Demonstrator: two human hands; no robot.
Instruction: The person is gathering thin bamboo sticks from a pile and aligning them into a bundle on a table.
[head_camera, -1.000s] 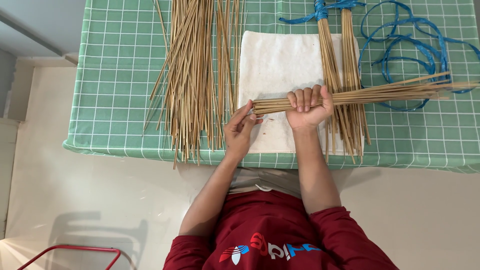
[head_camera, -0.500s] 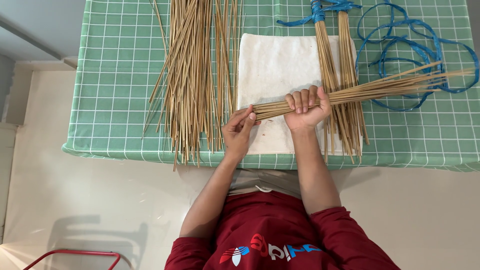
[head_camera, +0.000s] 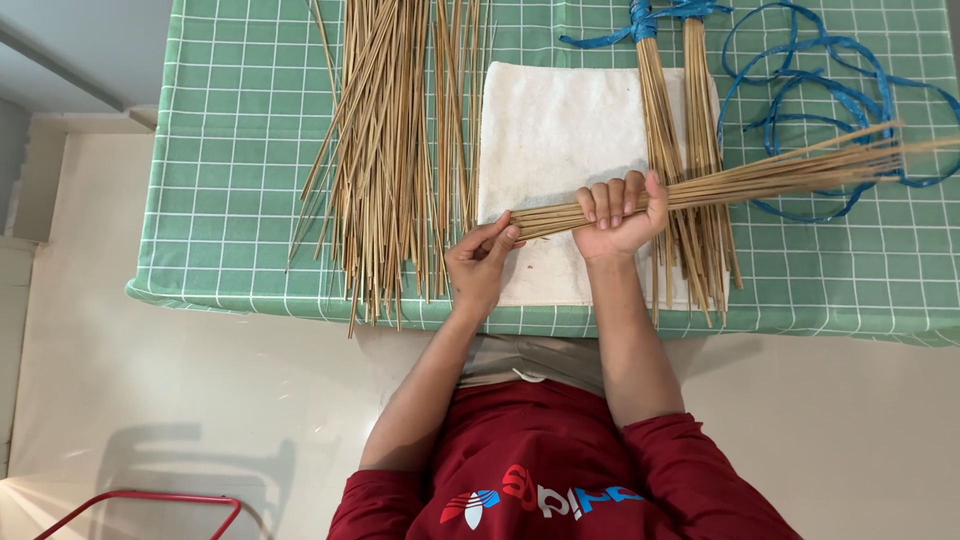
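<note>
Hands two, right hand (head_camera: 618, 212) gripping one stick bundle (head_camera: 740, 182), left hand (head_camera: 480, 262) touching

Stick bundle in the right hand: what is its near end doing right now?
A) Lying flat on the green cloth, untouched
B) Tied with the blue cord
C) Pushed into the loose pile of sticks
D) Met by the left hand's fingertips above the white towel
D: the right hand grips the stick bundle, and the left hand touches its cut end over the white towel.
</note>
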